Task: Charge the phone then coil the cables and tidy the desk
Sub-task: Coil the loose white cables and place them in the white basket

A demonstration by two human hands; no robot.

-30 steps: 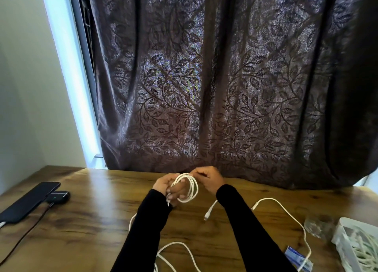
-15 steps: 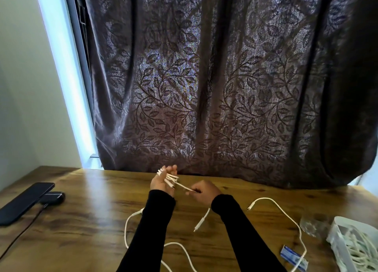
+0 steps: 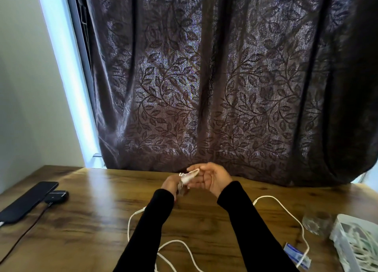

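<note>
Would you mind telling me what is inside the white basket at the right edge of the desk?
The white basket holds a tangle of white cables. The frame cuts off its far side, and the cables cover its bottom, so anything beneath them is hidden.

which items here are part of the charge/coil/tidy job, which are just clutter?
Job:
- coiled white cable, held in left hand and right hand
- loose white cables on desk
- phone
- white basket holding cables

Lying about:
- blue packet
- clear round object
- curtain
</note>
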